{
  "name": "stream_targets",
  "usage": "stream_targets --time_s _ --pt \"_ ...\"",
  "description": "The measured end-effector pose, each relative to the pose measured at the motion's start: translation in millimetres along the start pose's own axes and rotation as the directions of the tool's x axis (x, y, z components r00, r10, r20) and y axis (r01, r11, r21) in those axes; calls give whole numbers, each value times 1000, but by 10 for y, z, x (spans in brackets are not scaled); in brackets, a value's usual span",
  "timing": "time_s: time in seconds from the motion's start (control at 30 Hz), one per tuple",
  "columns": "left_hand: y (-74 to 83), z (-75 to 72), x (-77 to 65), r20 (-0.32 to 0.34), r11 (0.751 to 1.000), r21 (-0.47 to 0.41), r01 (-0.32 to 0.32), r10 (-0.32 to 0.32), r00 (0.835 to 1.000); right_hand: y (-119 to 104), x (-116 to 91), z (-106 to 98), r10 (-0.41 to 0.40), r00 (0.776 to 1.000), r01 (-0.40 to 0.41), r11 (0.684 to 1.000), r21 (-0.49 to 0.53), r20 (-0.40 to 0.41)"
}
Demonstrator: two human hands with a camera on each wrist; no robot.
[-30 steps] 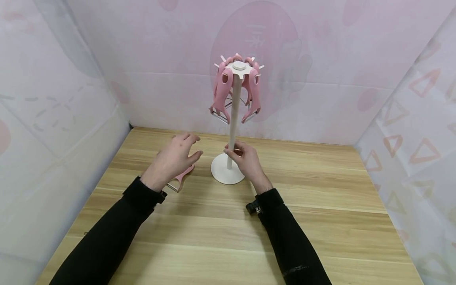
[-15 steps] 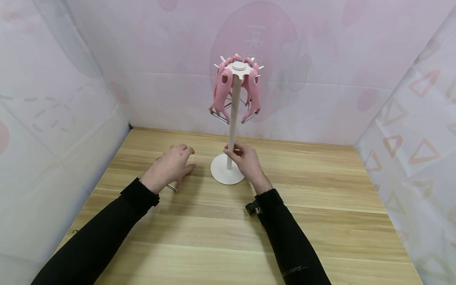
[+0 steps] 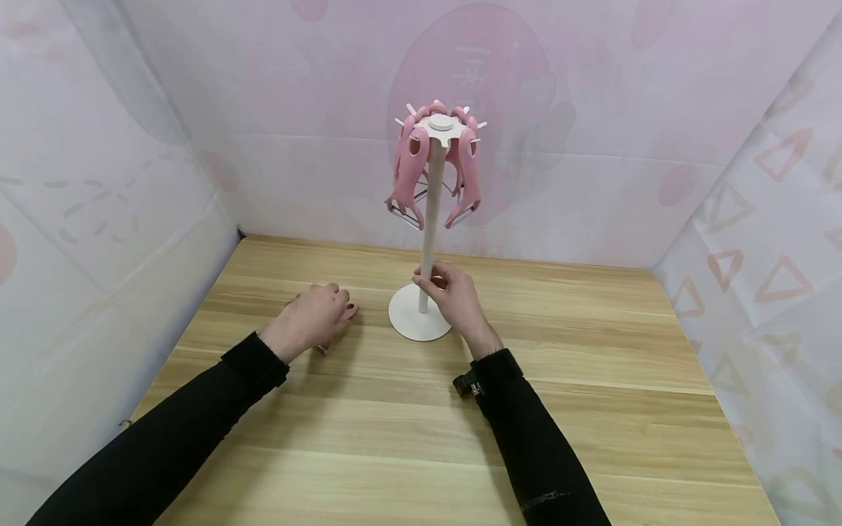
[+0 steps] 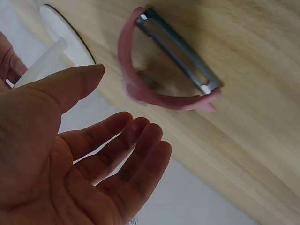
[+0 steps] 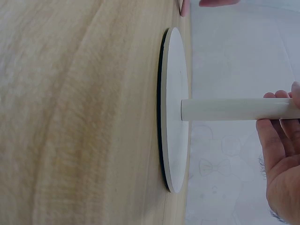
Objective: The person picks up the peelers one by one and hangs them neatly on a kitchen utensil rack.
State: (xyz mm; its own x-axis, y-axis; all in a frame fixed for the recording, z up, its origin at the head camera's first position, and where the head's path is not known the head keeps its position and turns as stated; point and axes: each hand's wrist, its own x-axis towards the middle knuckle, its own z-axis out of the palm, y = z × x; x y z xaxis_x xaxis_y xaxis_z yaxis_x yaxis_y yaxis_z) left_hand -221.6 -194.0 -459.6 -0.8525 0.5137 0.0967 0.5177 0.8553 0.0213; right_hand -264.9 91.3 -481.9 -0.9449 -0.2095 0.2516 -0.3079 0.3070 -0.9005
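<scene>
My right hand (image 3: 456, 298) is wrapped round the white pole (image 3: 430, 219) of the stand (image 3: 419, 321), low down near its round base, which sits toward the far edge of the bench (image 3: 592, 409), about midway between its left and right edges. My left hand (image 3: 314, 318) is over a pink peeler (image 4: 173, 75) that lies flat on the bench just left of the base; the left wrist view shows my fingers (image 4: 126, 154) relaxed and spread, with a gap between them and the peeler, so this hand grips nothing yet. From the head view the hand hides most of the peeler, only its pink tip showing by my fingertips. More pink peelers (image 3: 437, 172) hang from the pegs at the top of the stand. To do this well, I judge I should keep the pole steady and upright, then pinch the peeler by its pink handle arch, well away from the metal blade (image 4: 180, 49).
</scene>
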Motion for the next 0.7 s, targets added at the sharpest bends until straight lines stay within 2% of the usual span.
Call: stream_targets --time_s 0.13,0.3,0.7 --pt "-7 46 -34 43 999 31 13 -14 999 -1 -1 -5 9 1000 -9 1000 11 0" --pt "-23 109 -44 82 999 28 39 -42 996 -23 -3 -4 16 1000 -16 1000 8 2" --pt "-25 106 -62 90 999 -4 49 -49 995 -8 2 0 21 1000 -21 1000 2 1"
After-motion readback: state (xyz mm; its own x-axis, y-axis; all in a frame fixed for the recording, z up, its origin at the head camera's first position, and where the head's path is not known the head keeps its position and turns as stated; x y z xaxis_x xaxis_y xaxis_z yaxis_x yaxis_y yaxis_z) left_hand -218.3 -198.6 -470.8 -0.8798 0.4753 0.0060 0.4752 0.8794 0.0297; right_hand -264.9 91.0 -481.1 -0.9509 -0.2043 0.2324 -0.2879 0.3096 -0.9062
